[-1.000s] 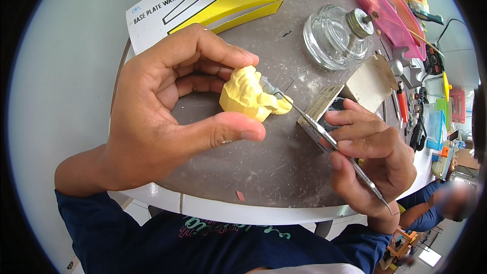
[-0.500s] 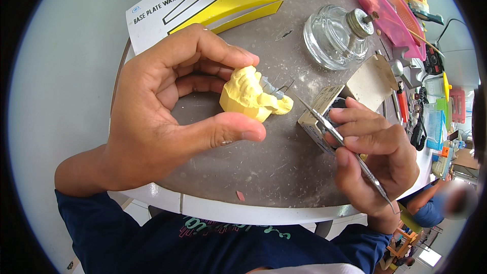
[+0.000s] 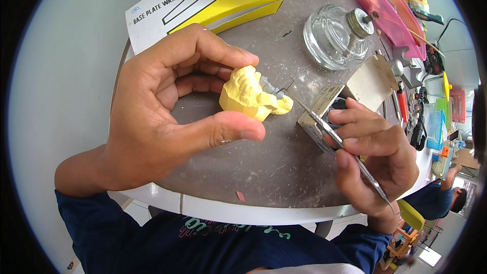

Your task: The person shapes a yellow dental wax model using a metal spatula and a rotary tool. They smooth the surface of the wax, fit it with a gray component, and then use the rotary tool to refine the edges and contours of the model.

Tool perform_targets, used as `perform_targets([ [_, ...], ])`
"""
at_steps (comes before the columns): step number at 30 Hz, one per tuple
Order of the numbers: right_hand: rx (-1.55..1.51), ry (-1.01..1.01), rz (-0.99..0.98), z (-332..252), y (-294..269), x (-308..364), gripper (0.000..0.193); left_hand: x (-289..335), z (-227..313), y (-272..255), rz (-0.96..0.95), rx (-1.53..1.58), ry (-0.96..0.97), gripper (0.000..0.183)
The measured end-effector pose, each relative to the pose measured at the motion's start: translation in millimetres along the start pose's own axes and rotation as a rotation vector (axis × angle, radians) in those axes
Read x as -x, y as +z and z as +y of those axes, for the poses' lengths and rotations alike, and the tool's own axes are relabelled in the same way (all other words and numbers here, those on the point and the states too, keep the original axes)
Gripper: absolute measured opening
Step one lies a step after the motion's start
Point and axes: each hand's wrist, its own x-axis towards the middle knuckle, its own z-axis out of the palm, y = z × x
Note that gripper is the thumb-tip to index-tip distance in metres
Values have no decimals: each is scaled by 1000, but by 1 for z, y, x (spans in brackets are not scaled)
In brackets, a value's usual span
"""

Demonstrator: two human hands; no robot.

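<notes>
My left hand (image 3: pixel 157 91) holds a yellow dental cast (image 3: pixel 243 96) between fingertips and thumb, lifted above the grey tabletop. Bluish-grey material (image 3: pixel 270 86) sits along the cast's far right side, with a thin wire sticking out beside it. In my right hand (image 3: pixel 378 157) is a slim metal dental carver (image 3: pixel 373 177), gripped like a pen. Its fine tip points up and left, close to the right end of the cast; whether it touches is too small to tell. The carver's other, bent end shows below the right palm.
A yellow and white box (image 3: pixel 243 7) lies behind my left hand. Farther right stands a glass spirit burner (image 3: pixel 337 40) near a pink basket (image 3: pixel 390 15). An opened small carton (image 3: pixel 329 104) is just behind my right hand. Tools crowd the right side; a person (image 3: pixel 433 198) is beyond.
Both hands, the cast and the carver stay almost still, with only a slight shift at the carver's tip. The person in the background has moved to the right.
</notes>
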Motion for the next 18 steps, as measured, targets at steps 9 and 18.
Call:
perform_targets([
  [9, -8, -3, -9, 2, -1, 2, 16, -1, 0, 0, 16, 12, -32, 69],
  [18, 15, -7, -22, 3, -1, 2, 15, -2, -2, 2, 30, 10, -29, 70],
])
